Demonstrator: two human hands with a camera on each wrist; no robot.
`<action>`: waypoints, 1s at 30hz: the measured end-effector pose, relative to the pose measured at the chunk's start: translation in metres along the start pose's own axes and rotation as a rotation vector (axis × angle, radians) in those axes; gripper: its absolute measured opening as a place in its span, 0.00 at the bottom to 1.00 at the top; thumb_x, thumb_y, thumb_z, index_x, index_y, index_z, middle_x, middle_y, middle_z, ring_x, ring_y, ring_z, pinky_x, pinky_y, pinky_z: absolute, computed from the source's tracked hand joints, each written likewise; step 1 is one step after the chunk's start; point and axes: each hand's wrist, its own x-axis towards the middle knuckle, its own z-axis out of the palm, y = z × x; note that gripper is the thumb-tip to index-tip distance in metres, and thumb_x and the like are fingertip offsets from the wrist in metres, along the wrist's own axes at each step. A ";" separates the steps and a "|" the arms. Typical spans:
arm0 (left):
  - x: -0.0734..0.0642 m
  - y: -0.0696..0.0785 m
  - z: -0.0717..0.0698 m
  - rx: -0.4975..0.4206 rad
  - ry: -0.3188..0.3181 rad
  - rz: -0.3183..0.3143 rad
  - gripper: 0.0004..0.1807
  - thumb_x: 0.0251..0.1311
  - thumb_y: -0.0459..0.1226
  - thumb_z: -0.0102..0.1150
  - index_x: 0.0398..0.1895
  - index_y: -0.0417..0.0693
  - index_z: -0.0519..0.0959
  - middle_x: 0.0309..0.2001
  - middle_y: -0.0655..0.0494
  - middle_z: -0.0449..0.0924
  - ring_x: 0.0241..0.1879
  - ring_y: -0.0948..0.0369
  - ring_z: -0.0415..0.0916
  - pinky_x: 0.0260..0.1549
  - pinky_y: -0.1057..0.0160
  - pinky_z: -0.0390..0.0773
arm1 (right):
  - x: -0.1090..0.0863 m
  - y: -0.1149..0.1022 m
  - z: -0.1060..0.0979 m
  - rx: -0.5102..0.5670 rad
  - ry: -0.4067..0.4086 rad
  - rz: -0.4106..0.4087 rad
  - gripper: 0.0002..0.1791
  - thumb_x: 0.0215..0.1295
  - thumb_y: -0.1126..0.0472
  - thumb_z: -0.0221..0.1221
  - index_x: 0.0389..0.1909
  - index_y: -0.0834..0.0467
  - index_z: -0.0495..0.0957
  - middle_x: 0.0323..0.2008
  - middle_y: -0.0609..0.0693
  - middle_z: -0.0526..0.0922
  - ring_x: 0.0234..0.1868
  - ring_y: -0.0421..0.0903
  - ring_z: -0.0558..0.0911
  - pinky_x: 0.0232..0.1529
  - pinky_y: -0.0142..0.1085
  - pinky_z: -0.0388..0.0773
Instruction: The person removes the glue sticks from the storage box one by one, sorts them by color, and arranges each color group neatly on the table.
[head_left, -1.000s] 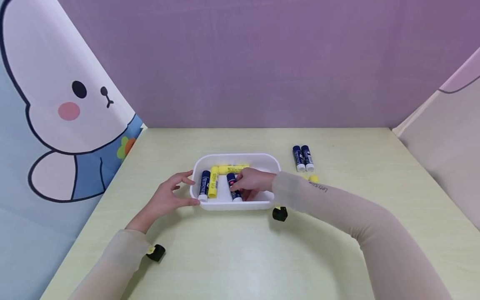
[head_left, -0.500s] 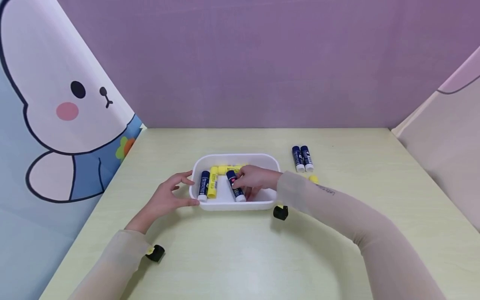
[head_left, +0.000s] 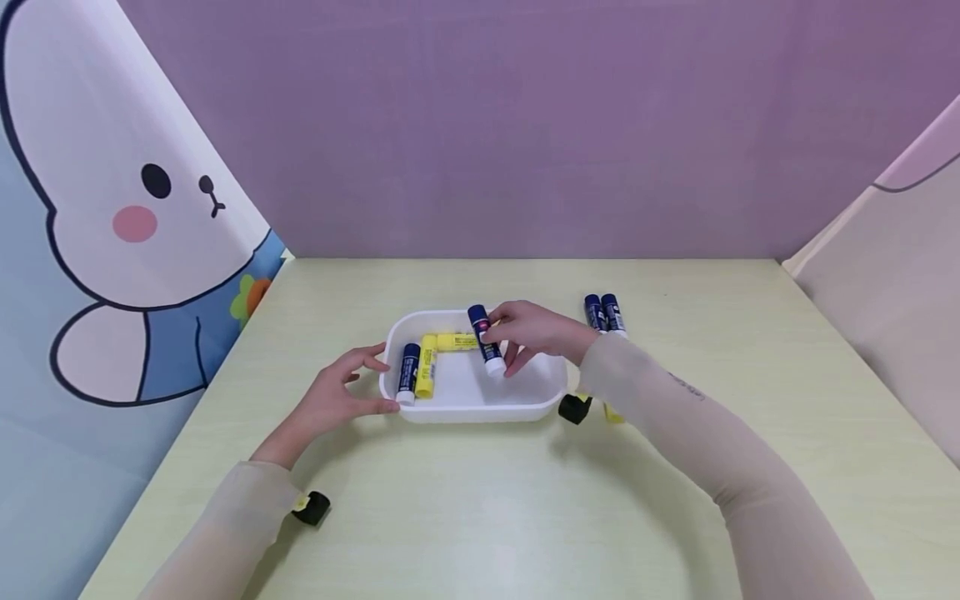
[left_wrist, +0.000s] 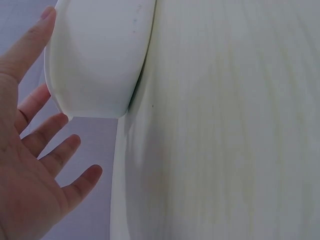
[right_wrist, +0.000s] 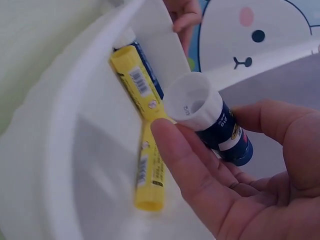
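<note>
My right hand (head_left: 536,329) pinches a dark blue glue stick (head_left: 486,340) with a white end, tilted above a white plastic box (head_left: 472,412). In the right wrist view, the white hollow end of this glue stick (right_wrist: 220,117) faces the camera, thumb and fingers about its barrel. Inside the box lie one blue glue stick (head_left: 407,373), a yellow glue stick (head_left: 426,367) beside it, and another yellow one (head_left: 457,342) along the back wall. My left hand (head_left: 337,393) touches the box's left end with thumb and forefinger spread, its other fingers extended loosely (left_wrist: 30,165).
Two blue glue sticks (head_left: 604,313) lie side by side on the table, right of the box. A yellow thing (head_left: 613,413) shows partly from under the right forearm. A purple backdrop (head_left: 525,125) stands behind the table (head_left: 465,517), with a printed cartoon curtain (head_left: 135,250) at left.
The right hand has lifted the blue glue stick off the box floor, moving it up and slightly right. The left hand stays at the box's left end.
</note>
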 end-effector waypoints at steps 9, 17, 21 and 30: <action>0.001 0.000 0.002 0.003 -0.003 0.009 0.27 0.46 0.40 0.80 0.48 0.46 0.77 0.72 0.44 0.64 0.72 0.41 0.55 0.62 0.33 0.62 | -0.008 0.011 -0.030 0.006 0.084 -0.011 0.32 0.72 0.59 0.57 0.71 0.66 0.59 0.55 0.63 0.75 0.27 0.50 0.80 0.35 0.45 0.86; 0.001 0.001 0.002 0.002 0.004 0.011 0.27 0.46 0.40 0.80 0.49 0.46 0.77 0.72 0.44 0.64 0.72 0.42 0.55 0.62 0.34 0.62 | -0.016 0.019 -0.053 -0.026 0.143 0.007 0.29 0.72 0.59 0.57 0.69 0.64 0.62 0.52 0.62 0.77 0.27 0.50 0.81 0.35 0.45 0.86; 0.000 0.002 0.000 0.001 0.006 0.007 0.27 0.46 0.40 0.80 0.49 0.46 0.77 0.72 0.44 0.64 0.72 0.42 0.55 0.62 0.34 0.62 | -0.021 0.022 -0.063 -0.036 0.154 0.008 0.29 0.72 0.58 0.57 0.69 0.64 0.62 0.55 0.63 0.76 0.27 0.50 0.81 0.35 0.45 0.86; 0.001 0.000 0.001 0.002 0.005 0.005 0.28 0.46 0.40 0.80 0.50 0.47 0.76 0.72 0.45 0.64 0.72 0.42 0.55 0.62 0.34 0.62 | -0.034 0.031 -0.085 -0.069 0.203 -0.001 0.31 0.73 0.57 0.56 0.70 0.66 0.59 0.47 0.62 0.77 0.27 0.49 0.81 0.37 0.44 0.86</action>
